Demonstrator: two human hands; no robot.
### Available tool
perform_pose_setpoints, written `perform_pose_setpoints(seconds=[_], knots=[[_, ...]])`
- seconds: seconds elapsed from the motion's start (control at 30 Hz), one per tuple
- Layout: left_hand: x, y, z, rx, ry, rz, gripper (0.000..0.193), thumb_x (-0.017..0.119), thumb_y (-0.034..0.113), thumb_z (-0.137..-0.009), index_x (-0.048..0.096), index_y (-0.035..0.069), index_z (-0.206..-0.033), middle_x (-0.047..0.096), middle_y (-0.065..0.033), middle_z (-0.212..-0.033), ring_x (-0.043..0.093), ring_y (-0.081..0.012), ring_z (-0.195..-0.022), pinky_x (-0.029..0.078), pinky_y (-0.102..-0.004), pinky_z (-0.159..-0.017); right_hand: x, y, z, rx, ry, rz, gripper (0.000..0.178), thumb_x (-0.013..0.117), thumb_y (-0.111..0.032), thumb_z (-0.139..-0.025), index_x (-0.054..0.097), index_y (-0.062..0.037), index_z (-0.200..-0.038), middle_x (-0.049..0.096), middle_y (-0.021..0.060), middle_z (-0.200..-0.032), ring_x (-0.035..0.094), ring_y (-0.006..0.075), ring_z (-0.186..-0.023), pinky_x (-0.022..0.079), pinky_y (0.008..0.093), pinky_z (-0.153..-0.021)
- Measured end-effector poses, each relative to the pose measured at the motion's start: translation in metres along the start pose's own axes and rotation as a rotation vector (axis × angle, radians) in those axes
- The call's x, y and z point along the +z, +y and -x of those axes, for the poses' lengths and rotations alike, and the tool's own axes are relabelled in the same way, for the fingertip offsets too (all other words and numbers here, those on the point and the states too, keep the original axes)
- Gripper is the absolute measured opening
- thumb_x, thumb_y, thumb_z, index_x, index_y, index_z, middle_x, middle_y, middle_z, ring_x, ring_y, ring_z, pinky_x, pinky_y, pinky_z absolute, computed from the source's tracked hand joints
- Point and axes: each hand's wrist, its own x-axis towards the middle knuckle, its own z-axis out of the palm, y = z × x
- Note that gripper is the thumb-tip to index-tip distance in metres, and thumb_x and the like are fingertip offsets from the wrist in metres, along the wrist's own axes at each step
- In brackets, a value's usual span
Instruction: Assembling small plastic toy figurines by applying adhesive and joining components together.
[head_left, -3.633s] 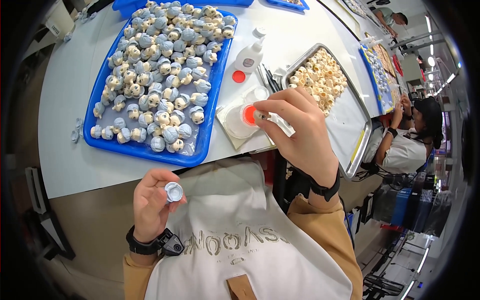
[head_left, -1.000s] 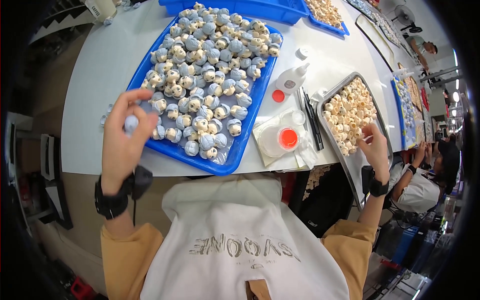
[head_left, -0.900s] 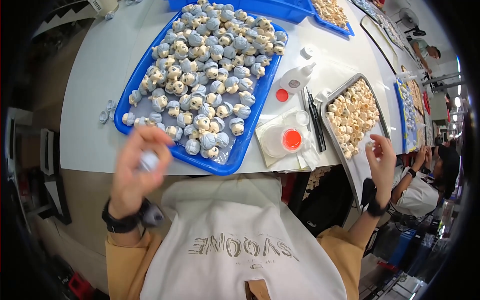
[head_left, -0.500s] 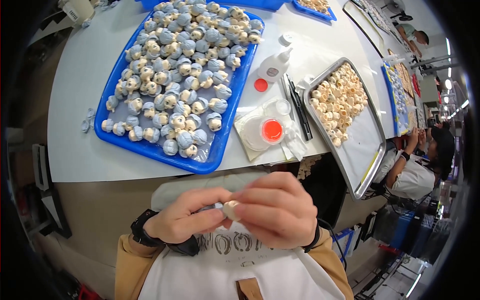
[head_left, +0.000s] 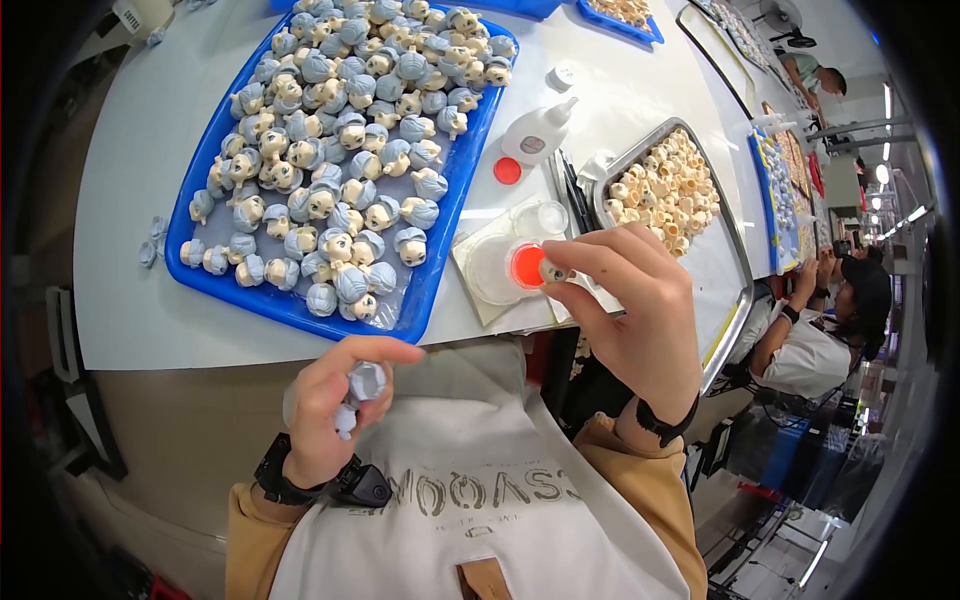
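Note:
My left hand (head_left: 325, 405) is below the table edge, over my lap, and holds a small grey-blue hair cap piece (head_left: 364, 383) between thumb and fingers. My right hand (head_left: 640, 315) is raised over the table's front edge and pinches a small cream doll head (head_left: 553, 271) right beside a round dish of red paste (head_left: 527, 266). That dish rests on a pale square pad (head_left: 478, 282). To the left, a blue tray (head_left: 432, 275) is packed with several finished doll heads wearing grey-blue caps.
A metal tray (head_left: 735, 290) of bare cream heads lies to the right. A white squeeze bottle (head_left: 537, 131) and its red cap (head_left: 508, 171) sit behind the pad. Loose grey caps (head_left: 152, 240) lie left of the blue tray. A seated person (head_left: 820, 345) is at far right.
Half a second ago both hands were together at my lap. My right hand has since gone up to the red dish with the cream head; my left hand stays low with the cap.

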Motion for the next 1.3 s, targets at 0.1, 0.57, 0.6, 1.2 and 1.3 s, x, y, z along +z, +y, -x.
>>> perform_pose_setpoints(seconds=[0.1,0.57,0.6,1.2,1.3], knots=[[0.001,0.005,0.0,-0.154,-0.039,-0.013,0.034,0.039,0.019,-0.095,0.056,-0.004,-0.114,0.051,-0.0011,-0.069,0.04,-0.0055,-0.059,0.03,-0.02,-0.054,0.002,0.001,-0.002,-0.03,-0.038,0.042,0.02,0.072,-0.002,-0.07,0.066,-0.0068,-0.089,0.061,0.0056,-0.08,0.057,0.0246,-0.076,0.045,0.0354,-0.068],[-0.001,0.002,0.0,-0.043,-0.077,-0.111,0.045,0.068,0.015,-0.086,0.047,-0.002,-0.122,0.062,-0.006,-0.089,0.058,-0.0089,-0.079,0.045,-0.0215,-0.07,0.022,-0.001,0.022,0.022,0.175,-0.095,0.029,0.077,0.002,-0.065,0.064,-0.003,-0.089,0.061,0.0086,-0.084,0.058,0.0249,-0.075,0.047,0.0324,-0.064],[0.004,0.004,0.001,-0.039,-0.071,-0.116,0.045,0.068,0.015,-0.086,0.047,-0.002,-0.122,0.062,-0.006,-0.089,0.058,-0.0089,-0.079,0.045,-0.0215,-0.07,0.023,-0.012,0.027,0.08,0.22,-0.175,0.031,0.078,0.002,-0.063,0.063,-0.003,-0.09,0.062,0.0102,-0.085,0.059,0.0236,-0.076,0.046,0.0311,-0.065],[-0.001,-0.002,-0.002,-0.139,-0.221,-0.171,0.028,0.065,0.001,-0.082,0.058,0.0,-0.109,0.065,-0.0042,-0.099,0.058,-0.007,-0.086,0.045,-0.0221,-0.072,0.059,-0.055,0.034,-0.283,0.104,-0.219,0.047,0.074,-0.028,-0.067,0.068,-0.0024,-0.106,0.06,0.0081,-0.102,0.056,0.0226,-0.082,0.048,0.0316,-0.07],[-0.012,-0.003,0.003,-0.269,-0.219,-0.147,0.02,0.062,0.002,-0.083,0.058,0.0,-0.103,0.066,-0.0053,-0.095,0.059,-0.0086,-0.088,0.046,-0.0233,-0.076,0.062,-0.053,0.029,-0.327,0.035,-0.216,0.042,0.071,-0.028,-0.068,0.066,0.0007,-0.098,0.058,0.008,-0.097,0.056,0.0228,-0.081,0.045,0.0332,-0.069]])
